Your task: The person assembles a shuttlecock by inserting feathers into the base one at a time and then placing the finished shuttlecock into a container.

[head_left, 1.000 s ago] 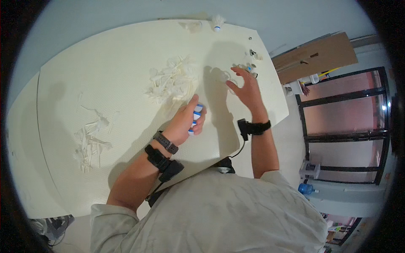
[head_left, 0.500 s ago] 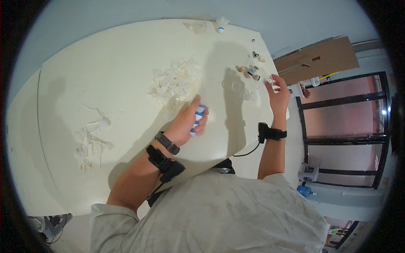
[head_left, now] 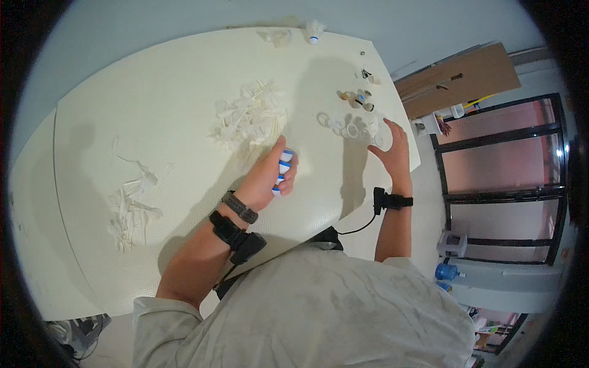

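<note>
Clasping 4 blue-banded white pieces (head_left: 284, 167), the left grip (head_left: 265, 176) is curled near white scraps (head_left: 250, 118); the right grip (head_left: 396, 156) is spread beside clear rings (head_left: 352, 130) on the worktop (head_left: 165, 86).

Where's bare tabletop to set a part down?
Widest: upper left of the table, between the large feather pile and small feather pile. Narrower: between the left hand and clear rings. Crowded: right end, where rings, small parts and right hand gather.

White table (head_left: 184, 73), two heaps of feathery scraps (head_left: 251, 115), pale rings (head_left: 348, 130), shuttlecock (head_left: 314, 33), small pieces (head_left: 361, 98), perhaps corks
</note>
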The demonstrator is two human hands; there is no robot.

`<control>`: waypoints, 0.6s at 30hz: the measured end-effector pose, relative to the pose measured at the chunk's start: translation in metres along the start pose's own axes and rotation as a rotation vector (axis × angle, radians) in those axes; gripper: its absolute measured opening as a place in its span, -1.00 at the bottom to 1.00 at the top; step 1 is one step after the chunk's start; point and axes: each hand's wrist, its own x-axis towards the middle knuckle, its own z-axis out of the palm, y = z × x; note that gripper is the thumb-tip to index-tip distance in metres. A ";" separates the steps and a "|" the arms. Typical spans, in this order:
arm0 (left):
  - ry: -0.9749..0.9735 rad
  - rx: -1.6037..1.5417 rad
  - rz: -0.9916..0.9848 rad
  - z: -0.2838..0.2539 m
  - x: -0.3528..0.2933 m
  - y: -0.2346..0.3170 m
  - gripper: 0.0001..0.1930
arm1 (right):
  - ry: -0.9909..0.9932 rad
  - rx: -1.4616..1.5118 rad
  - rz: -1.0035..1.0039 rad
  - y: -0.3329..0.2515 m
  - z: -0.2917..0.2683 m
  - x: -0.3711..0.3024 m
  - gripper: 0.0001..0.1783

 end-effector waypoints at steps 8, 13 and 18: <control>-0.017 -0.020 -0.016 0.001 0.000 0.001 -0.42 | -0.077 0.043 -0.219 -0.042 0.030 0.023 -0.43; -0.025 -0.030 -0.028 0.001 0.001 0.000 -0.43 | 0.049 0.141 -0.148 -0.034 0.014 0.026 -0.51; 0.000 -0.020 -0.029 -0.001 0.001 0.001 -0.42 | 0.078 0.131 0.013 -0.020 -0.003 0.018 -0.51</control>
